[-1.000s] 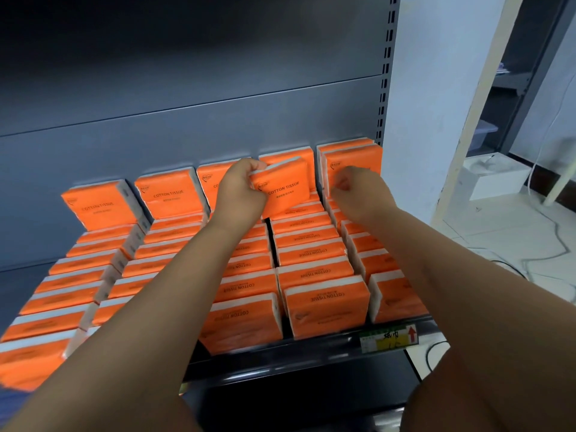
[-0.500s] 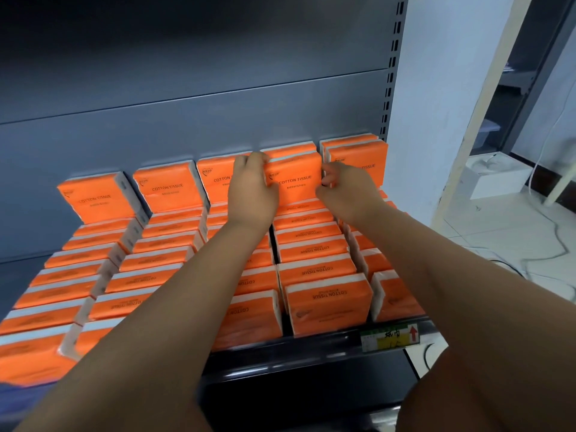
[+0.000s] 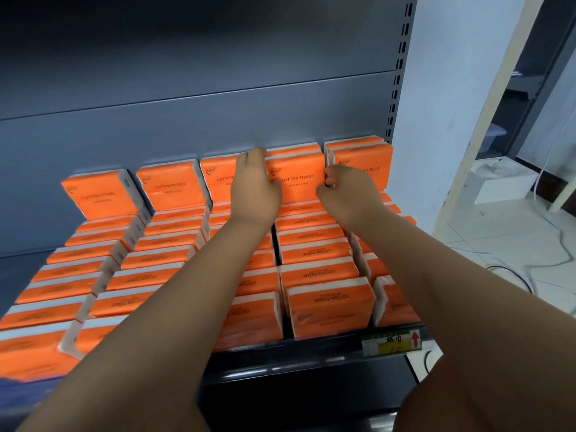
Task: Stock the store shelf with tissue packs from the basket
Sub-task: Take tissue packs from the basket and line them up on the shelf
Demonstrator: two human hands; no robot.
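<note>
Gripping the upright orange plastic-wrapped tissue pack (image 3: pixel 296 176) at its left edge with the left hand (image 3: pixel 254 190), pinching the right edge with the curled fingers of the right hand (image 3: pixel 346 191). Held between both hands, standing on the flat-lying orange packs (image 3: pixel 314 254) under the wrists, close to the grey metal back panel (image 3: pixel 187 120) beyond the fingertips. Next up, most likely: squaring it. Push back evenly with both hands, line the face up with the neighbouring upright orange pack (image 3: pixel 364 160) just outside the right hand, squeeze lightly, soft wrap, probably easy to dent. Let go both sides together, or risk a forward tip.
</note>
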